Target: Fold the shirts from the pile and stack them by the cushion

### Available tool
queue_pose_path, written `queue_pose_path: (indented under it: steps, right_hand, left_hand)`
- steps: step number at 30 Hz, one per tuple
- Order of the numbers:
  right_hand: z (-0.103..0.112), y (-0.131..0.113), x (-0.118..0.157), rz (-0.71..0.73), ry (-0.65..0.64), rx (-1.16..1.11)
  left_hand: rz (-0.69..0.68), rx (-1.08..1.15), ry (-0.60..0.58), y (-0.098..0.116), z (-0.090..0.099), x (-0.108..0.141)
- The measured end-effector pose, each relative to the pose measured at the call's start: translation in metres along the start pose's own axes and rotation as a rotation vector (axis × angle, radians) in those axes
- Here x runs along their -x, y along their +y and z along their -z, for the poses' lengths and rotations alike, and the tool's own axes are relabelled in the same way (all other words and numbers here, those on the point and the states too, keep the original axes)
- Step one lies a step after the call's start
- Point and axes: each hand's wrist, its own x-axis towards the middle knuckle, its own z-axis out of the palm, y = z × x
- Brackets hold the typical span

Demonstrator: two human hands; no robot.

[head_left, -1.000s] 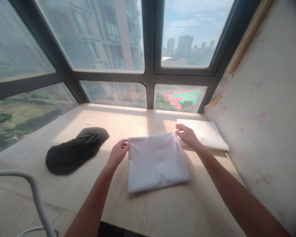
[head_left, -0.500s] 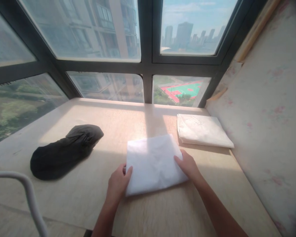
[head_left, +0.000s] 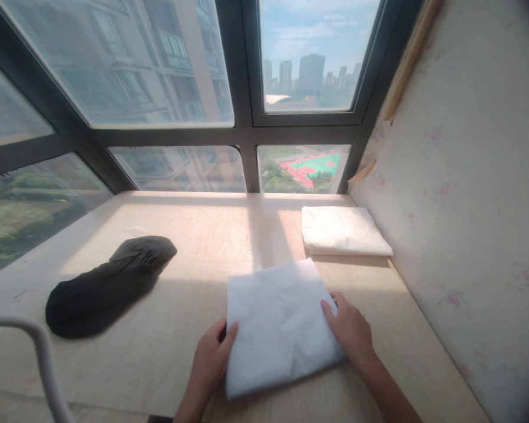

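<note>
Head view shows me a white, rectangular folded cloth [head_left: 277, 329] toward the near side of the pale wooden platform [head_left: 203, 235], the left hand [head_left: 214, 352] closed on its left side and the right hand [head_left: 350, 326] on its right (whether it clears the wood, I cannot tell). I judge the step to be handling this bundle as one piece; any next move calls for an even grip, well away from the long, black fabric bundle [head_left: 110, 288] toward the left edge.

the one head-worn camera looks forward and down, from close above the wooden surface [head_left: 198, 235], facing the window frame [head_left: 243, 136].
</note>
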Motion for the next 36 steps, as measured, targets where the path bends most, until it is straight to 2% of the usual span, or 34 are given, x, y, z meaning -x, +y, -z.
queue_pose_path:
  steps: [3, 5, 11, 15, 18, 21, 25, 29, 32, 36]
  right_hand:
    - [0.001, 0.001, 0.017, 0.036, 0.030, 0.110]
    - [-0.002, 0.002, 0.024, 0.060, 0.056, 0.135]
    - [-0.019, 0.019, 0.040, 0.161, 0.194, 0.137]
    - [-0.029, 0.030, 0.043, 0.259, 0.321, 0.076]
    - [-0.033, 0.033, 0.039, 0.331, 0.391, -0.007]
    - [-0.031, 0.031, 0.035, 0.381, 0.424, -0.131]
    - [-0.011, 0.024, 0.036, 0.365, 0.378, -0.255]
    - [0.023, 0.017, 0.034, 0.336, 0.308, -0.282]
    - [0.049, 0.014, 0.027, 0.343, 0.396, -0.295]
    - [0.081, 0.013, 0.005, 0.389, 0.613, -0.264]
  left_hand:
    - [0.013, -0.192, 0.115, -0.003, -0.009, 0.014]
    - [0.032, -0.242, 0.138, -0.005, -0.013, 0.023]
    - [0.126, -0.436, 0.079, -0.010, -0.019, 0.045]
    - [0.151, -0.573, 0.036, -0.007, -0.022, 0.047]
    - [0.127, -0.500, 0.077, -0.007, -0.023, 0.042]
    - [0.078, -0.247, 0.150, -0.010, -0.021, 0.038]
    - [0.068, 0.044, 0.212, -0.005, -0.018, 0.040]
    - [0.090, 0.166, 0.223, 0.018, -0.012, 0.044]
    - [0.064, 0.182, 0.249, 0.043, -0.008, 0.040]
    - [-0.056, 0.207, 0.290, 0.084, -0.011, 0.021]
